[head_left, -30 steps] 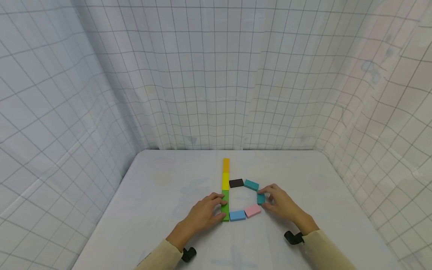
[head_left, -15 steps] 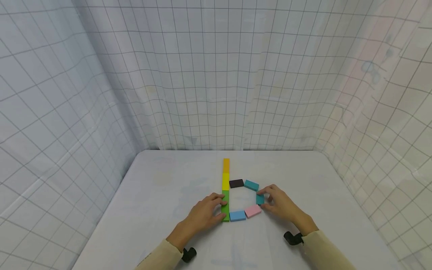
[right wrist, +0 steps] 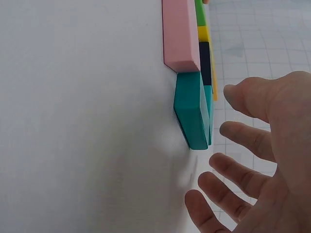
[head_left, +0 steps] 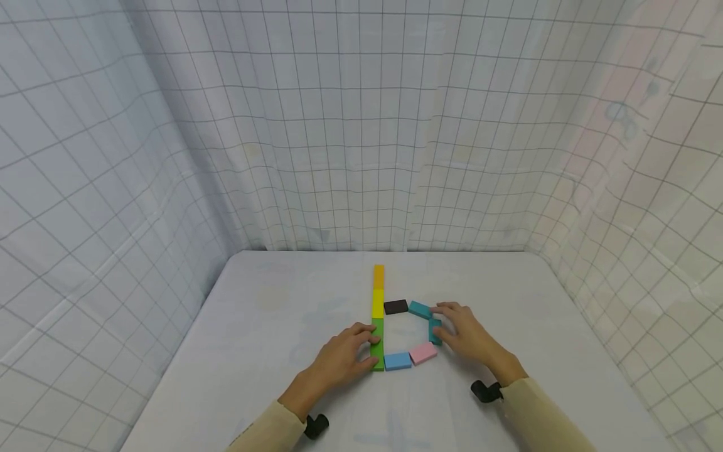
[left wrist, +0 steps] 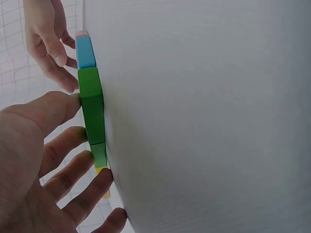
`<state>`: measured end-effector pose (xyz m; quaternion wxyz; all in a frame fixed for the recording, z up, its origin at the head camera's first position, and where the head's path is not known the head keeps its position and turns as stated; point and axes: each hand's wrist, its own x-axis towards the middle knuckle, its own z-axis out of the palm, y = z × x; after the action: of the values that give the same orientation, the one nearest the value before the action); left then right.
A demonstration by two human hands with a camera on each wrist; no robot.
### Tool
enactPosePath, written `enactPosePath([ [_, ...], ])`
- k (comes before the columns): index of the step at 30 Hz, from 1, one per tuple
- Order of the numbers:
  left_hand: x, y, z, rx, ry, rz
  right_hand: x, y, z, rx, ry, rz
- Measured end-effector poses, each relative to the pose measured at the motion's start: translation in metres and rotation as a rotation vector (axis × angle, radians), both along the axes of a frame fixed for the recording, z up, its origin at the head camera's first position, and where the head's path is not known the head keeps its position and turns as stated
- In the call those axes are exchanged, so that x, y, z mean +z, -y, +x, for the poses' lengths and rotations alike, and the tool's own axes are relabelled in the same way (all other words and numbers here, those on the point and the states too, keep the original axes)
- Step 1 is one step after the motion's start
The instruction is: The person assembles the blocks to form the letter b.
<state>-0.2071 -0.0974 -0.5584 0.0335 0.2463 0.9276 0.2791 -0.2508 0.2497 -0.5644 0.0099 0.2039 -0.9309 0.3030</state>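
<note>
Flat coloured blocks lie on the white table in a straight column with a loop joined to its right side. My left hand (head_left: 339, 358) rests along the green blocks (left wrist: 91, 104) at the near end of the column, thumb and fingertips touching them. Over the loop's right side hovers my right hand (head_left: 467, 336), its fingers spread and holding nothing. Closest to it is a teal block (right wrist: 190, 109), apart from the fingers in the right wrist view. That block stands between another teal block (head_left: 420, 309) and a pink block (head_left: 423, 353).
Yellow (head_left: 378, 304) and orange (head_left: 379, 277) blocks form the column's far end. A black block (head_left: 395, 307) and a blue block (head_left: 398, 361) join the loop to the column. Gridded white curtains (head_left: 384, 157) hang behind the table and at both sides.
My right hand has let go of the right teal block and lifted slightly away from it. That block has shifted a little left. My left hand stays in place.
</note>
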Motion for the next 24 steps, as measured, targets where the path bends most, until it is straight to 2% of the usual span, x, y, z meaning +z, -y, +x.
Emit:
enactPosePath([
  [24,0.0019,-0.0006,0.0005,0.004,0.001,0.002,-0.0040,0.0057,-0.0002,0.009,0.021,-0.002],
])
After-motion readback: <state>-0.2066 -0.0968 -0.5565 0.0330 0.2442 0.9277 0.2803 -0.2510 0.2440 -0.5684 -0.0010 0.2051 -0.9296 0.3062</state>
